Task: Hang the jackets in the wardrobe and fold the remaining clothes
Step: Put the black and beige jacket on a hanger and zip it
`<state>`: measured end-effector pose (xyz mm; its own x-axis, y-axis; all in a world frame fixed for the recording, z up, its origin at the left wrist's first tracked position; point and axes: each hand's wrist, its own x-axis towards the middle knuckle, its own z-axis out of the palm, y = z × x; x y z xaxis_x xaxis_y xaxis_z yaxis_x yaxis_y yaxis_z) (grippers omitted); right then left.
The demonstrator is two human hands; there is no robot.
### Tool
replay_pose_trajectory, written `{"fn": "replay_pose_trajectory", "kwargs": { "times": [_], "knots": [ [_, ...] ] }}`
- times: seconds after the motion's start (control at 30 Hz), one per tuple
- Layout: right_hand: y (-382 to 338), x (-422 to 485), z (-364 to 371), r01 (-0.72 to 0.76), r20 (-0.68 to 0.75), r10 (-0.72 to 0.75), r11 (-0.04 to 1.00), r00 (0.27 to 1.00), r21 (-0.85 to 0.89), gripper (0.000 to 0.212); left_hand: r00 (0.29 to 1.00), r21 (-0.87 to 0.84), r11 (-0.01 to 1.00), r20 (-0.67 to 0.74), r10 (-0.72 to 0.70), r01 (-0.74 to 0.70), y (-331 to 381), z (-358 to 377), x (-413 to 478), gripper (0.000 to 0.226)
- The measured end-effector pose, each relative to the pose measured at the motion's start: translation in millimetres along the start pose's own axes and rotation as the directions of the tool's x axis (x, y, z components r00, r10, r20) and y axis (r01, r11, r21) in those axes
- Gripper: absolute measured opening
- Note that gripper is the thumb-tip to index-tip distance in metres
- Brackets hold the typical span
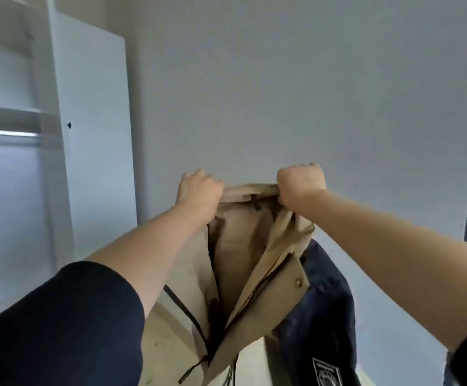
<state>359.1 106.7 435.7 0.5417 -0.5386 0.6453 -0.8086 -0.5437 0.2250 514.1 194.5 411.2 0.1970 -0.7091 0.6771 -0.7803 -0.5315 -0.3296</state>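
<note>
Dark sleeve [59,324], both hands [198,190] on beige jacket [240,260]; patch [325,371] illegible.

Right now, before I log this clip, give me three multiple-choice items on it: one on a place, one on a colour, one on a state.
1. Where does the open wardrobe stand in the head view?
A. At the left
B. At the right
C. Behind the hands

2. What colour is the jacket held up at its collar?
A. Red
B. Beige
C. White

3. How is the jacket's front?
A. Zipped to the top
B. Buttoned shut
C. Open, its lining showing

Answers:
1. A: its shelf and rail show at the left edge.
2. B: the cloth that the left hand and right hand grip is beige; a navy garment hangs beside it.
3. C: the two front edges hang apart below the collar.
</note>
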Motion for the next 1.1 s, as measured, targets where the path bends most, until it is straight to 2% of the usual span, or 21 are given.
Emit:
{"fn": "replay_pose_trajectory", "kwargs": {
  "times": [0.03, 0.1, 0.17, 0.2, 0.23, 0.27, 0.3, 0.33, 0.37, 0.4, 0.43, 0.53, 0.6, 0.63, 0.7, 0.8, 0.87, 0.93, 0.97, 1.03, 1.1],
  "knots": [
    [-7.0, -1.5, 3.8, 0.015, 0.156, -0.004, 0.997, 0.988, -0.071, 0.013, 0.996, 0.079, 0.996, 0.085, 0.034, -0.040, -2.8, 4.4, -1.2, 0.032],
    [-12.2, 3.4, 5.2, 0.091, 0.127, -0.073, 0.986, 0.989, -0.141, 0.021, 0.996, 0.107, 0.991, 0.054, 0.070, -0.075, -13.9, 3.2, -0.8, 0.033],
    [-8.8, 15.8, 0.8, 0.113, -0.154, -0.151, 0.967, 0.976, -0.229, 0.024, 0.988, 0.066, 0.998, -0.156, -0.010, 0.021, -35.4, -1.5, 7.4, 0.033],
    [-2.8, 23.1, 0.7, 0.095, -0.301, -0.148, 0.978, 0.942, -0.183, 0.024, 0.960, 0.003, 0.994, -0.261, -0.104, 0.109, -49.5, 0.0, 12.5, 0.033],
    [4.1, 27.4, 2.5, 0.065, -0.415, -0.101, 0.993, 0.904, -0.101, 0.024, 0.941, -0.078, 0.974, -0.251, -0.227, 0.214, -60.1, 2.6, 14.6, 0.034],
    [7.3, 27.0, 8.4, 0.016, -0.358, -0.014, 1.000, 0.934, 0.002, 0.021, 0.949, -0.138, 0.949, -0.102, -0.298, 0.283, -64.3, 1.3, 12.3, 0.036],
    [5.6, 21.6, 15.8, -0.014, -0.150, 0.016, 1.000, 0.989, 0.020, 0.016, 0.953, -0.092, 0.953, 0.115, -0.279, 0.290, -61.0, 4.9, 8.5, 0.036],
    [-0.1, 13.6, 28.9, -0.004, 0.090, 0.007, 0.999, 0.996, -0.038, 0.016, 0.927, -0.034, 0.971, 0.307, -0.214, 0.236, -52.0, 13.0, 2.2, 0.031],
    [-5.3, 5.5, 42.1, 0.019, 0.251, 0.003, 0.996, 0.968, -0.086, 0.016, 0.899, 0.001, 0.983, 0.404, -0.170, 0.186, -43.3, 23.3, -4.9, 0.022],
    [-8.7, -0.3, 49.2, 0.026, 0.297, 0.003, 0.996, 0.955, -0.091, 0.013, 0.899, 0.004, 0.985, 0.406, -0.161, 0.175, -40.1, 28.4, -12.7, 0.013],
    [-11.7, -2.9, 53.7, 0.018, 0.249, -0.007, 0.999, 0.969, -0.041, 0.009, 0.916, -0.041, 0.973, 0.348, -0.200, 0.228, -43.6, 32.3, -17.3, 0.011],
    [-18.9, 13.0, 55.0, -0.139, 0.008, 0.142, 0.955, 0.990, 0.262, 0.015, 0.877, -0.285, 0.831, 0.221, -0.428, 0.477, -69.2, 36.3, -17.1, 0.013],
    [-29.1, 20.2, 48.3, -0.256, 0.171, 0.199, 0.859, 0.965, 0.444, 0.007, 0.819, -0.321, 0.769, 0.379, -0.431, 0.553, -74.8, 35.1, -17.6, 0.001],
    [-35.6, 19.2, 49.0, -0.296, 0.293, 0.169, 0.830, 0.941, 0.473, 0.006, 0.773, -0.328, 0.735, 0.489, -0.405, 0.593, -73.0, 37.0, -19.6, 0.007],
    [-46.7, 12.2, 51.2, -0.342, 0.421, 0.136, 0.817, 0.897, 0.464, 0.024, 0.677, -0.408, 0.595, 0.651, -0.343, 0.693, -69.5, 44.2, -26.1, 0.016],
    [-54.2, 8.0, 56.3, -0.432, 0.387, 0.218, 0.633, 0.896, 0.643, 0.026, 0.607, -0.528, 0.320, 0.757, -0.242, 0.787, -73.9, 49.3, -35.5, 0.016],
    [-56.8, 5.1, 56.2, -0.532, 0.465, 0.260, 0.372, 0.846, 0.761, 0.027, 0.576, -0.563, 0.137, 0.811, -0.100, 0.815, -76.5, 45.1, -39.4, 0.020],
    [-56.8, 1.6, 55.0, -0.603, 0.577, 0.209, 0.091, 0.790, 0.793, 0.022, 0.573, -0.572, -0.027, 0.819, 0.026, 0.820, -76.4, 41.4, -43.7, 0.019],
    [-54.0, -1.1, 52.6, -0.621, 0.611, 0.159, 0.017, 0.776, 0.784, 0.018, 0.589, -0.584, -0.086, 0.805, 0.072, 0.807, -76.7, 40.5, -44.7, 0.014],
    [-43.1, -6.6, 52.8, -0.626, 0.626, -0.016, -0.030, 0.780, 0.779, 0.016, 0.644, -0.630, -0.133, 0.748, 0.161, 0.765, -79.9, 40.7, -51.1, 0.013],
    [-31.2, -12.2, 53.6, -0.608, 0.594, -0.219, 0.008, 0.774, 0.794, 0.014, 0.677, -0.664, -0.143, 0.698, 0.233, 0.734, -83.8, 43.3, -58.1, 0.039]
  ]
}}
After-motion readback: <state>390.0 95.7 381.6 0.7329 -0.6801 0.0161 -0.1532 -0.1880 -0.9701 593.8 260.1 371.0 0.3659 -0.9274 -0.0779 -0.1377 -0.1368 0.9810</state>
